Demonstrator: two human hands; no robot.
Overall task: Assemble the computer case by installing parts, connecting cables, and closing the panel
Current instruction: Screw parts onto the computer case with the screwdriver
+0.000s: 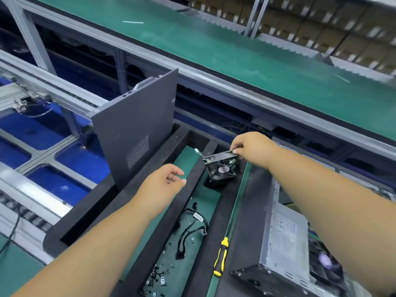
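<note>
I see my right hand (249, 147) a little right of the middle of the frame. Its fingers and thumb pinch the top edge of a black fan (221, 168). The fan is tilted, and I cannot tell if its bottom corner touches the tray. A thin wire (199, 152) with a small white plug sticks out from the fan toward the upper left.

My left hand (165, 182) is near the middle of the frame, just left of the fan and not touching it. Its fingers are loosely curled and it holds nothing.

Under both hands is a black foam tray (150, 241) with long slots and a green floor. In the middle slot, below the fan, lies a bunch of black cables (190, 231). Lower down in that slot is a pile of small screws (158, 277). A screwdriver (221, 257) with a yellow and black handle lies in the next slot to the right.

The open computer case (285, 243) lies in the lower right of the frame, partly hidden by my right arm. The dark gray side panel (132, 133) stands upright in the tray, left of the middle. A green belt (214, 50) runs across the top of the frame.
</note>
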